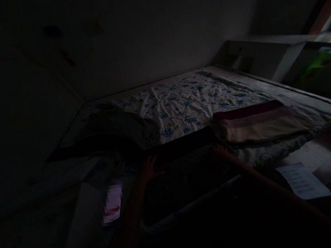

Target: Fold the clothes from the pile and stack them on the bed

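Splayed left hand [149,168], flat dark cloth [185,171]

Very dim (faint light, upper right).

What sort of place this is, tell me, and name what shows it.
Probably a bedroom, though it is very dark: a flower-printed sheet is spread out wide like bedding, with a striped cloth and a dark cloth lying on it.

A floral sheet [181,104] spreads before a dim wall [154,30] — a paper [305,182] lies at near right, a bright blurred thing [113,202] at left — and a green thing [319,61] shows near a ledge [267,39].
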The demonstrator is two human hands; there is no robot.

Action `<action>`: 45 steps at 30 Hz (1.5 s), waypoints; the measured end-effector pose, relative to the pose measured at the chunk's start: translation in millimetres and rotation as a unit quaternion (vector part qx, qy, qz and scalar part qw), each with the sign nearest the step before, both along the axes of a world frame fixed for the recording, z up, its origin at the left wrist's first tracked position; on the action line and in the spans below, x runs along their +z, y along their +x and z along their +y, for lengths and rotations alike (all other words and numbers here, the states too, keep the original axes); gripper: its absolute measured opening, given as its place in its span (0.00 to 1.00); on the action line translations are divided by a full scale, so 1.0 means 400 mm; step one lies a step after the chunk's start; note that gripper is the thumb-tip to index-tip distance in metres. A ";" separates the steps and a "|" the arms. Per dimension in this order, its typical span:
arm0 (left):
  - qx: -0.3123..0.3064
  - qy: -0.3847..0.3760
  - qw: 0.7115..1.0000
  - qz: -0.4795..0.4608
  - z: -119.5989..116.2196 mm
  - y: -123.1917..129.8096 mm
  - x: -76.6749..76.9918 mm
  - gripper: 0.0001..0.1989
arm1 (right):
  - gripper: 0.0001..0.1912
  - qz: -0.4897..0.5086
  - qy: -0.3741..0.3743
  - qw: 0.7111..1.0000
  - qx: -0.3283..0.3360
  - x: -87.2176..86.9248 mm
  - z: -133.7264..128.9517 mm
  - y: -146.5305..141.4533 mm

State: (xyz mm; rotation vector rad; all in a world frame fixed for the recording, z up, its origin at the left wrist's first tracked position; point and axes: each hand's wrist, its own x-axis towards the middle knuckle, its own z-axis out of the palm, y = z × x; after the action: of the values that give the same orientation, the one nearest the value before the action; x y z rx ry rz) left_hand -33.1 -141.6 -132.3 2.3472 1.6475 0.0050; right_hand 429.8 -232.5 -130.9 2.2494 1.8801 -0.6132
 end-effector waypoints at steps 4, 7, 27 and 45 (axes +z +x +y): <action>0.002 -0.006 1.000 0.019 0.022 -0.005 -0.030 0.59 | 0.36 0.032 0.073 0.996 0.039 0.003 0.094 -0.189; -0.007 0.007 1.000 0.026 0.029 -0.012 -0.043 0.55 | 0.40 0.112 0.124 0.977 0.136 0.003 0.164 -0.398; 0.028 -0.024 0.999 -0.005 0.040 -0.016 -0.055 0.66 | 0.35 0.101 0.162 0.958 0.214 -0.051 0.257 -0.284; 0.038 -0.023 0.999 -0.014 0.032 -0.008 -0.055 0.67 | 0.26 0.234 0.278 0.919 -0.152 -0.165 0.388 0.244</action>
State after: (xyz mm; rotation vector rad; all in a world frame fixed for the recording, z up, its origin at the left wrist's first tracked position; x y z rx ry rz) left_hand -36.1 -128.8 -154.4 2.2394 1.7038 0.0131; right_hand 527.5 -77.3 -196.8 3.0245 2.1404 -0.7991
